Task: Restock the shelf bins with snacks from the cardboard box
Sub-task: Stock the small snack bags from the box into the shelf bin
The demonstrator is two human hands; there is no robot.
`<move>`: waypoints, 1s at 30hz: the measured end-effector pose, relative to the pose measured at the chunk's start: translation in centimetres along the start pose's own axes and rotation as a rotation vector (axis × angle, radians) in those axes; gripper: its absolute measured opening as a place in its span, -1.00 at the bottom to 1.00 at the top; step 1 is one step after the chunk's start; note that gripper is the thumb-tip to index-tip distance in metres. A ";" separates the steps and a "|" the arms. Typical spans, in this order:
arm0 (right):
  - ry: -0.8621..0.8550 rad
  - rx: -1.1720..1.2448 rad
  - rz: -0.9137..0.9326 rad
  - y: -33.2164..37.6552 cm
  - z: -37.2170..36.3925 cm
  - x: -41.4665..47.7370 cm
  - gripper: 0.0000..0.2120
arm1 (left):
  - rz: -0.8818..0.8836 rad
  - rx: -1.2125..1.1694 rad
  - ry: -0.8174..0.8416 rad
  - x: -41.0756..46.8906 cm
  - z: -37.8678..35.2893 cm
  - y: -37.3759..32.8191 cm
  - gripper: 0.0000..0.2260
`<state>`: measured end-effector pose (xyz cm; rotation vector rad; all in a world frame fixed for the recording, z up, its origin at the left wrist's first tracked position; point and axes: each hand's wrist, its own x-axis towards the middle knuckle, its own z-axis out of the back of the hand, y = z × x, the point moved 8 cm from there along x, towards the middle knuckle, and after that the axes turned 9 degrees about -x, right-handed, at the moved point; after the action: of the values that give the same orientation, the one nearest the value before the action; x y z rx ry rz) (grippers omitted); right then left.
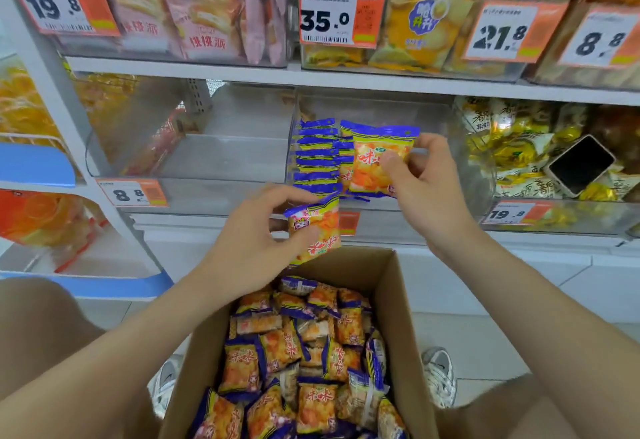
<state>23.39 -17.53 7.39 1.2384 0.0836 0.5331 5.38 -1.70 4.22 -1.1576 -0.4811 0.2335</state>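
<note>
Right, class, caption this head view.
Left hand holds one snack packet over the cardboard box; right hand holds a second packet at the shelf bin.

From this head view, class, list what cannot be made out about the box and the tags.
Head view, cardboard box: near end cut off by the bottom edge.
Head view, orange tag: mostly covered by the packet in the left hand.
Head view, 35.0 tag: small print blurred.

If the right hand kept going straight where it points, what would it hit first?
The right hand would likely meet the stacked packets in the clear bin, past the packet it holds; depth unclear.
</note>
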 end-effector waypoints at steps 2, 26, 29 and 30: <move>-0.026 -0.224 0.016 -1.0 1.0 2.1 -0.68 | -0.002 0.012 -0.026 1.2 -0.1 -0.4 -0.68; 0.284 -0.941 0.028 -6.1 -3.5 8.3 -0.47 | -0.003 0.005 -0.179 4.0 0.7 -0.8 -0.65; 0.192 -0.921 0.112 -3.1 -2.0 7.8 -0.61 | 0.000 -0.033 -0.203 4.1 0.6 -1.0 -0.67; 0.185 -0.797 0.113 -1.6 -1.5 7.2 -0.58 | 0.002 -0.036 -0.210 4.1 0.6 -1.1 -0.67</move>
<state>29.73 -13.49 7.00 0.4169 -0.0441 0.6889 8.60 0.07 6.42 -1.1748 -0.6709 0.3513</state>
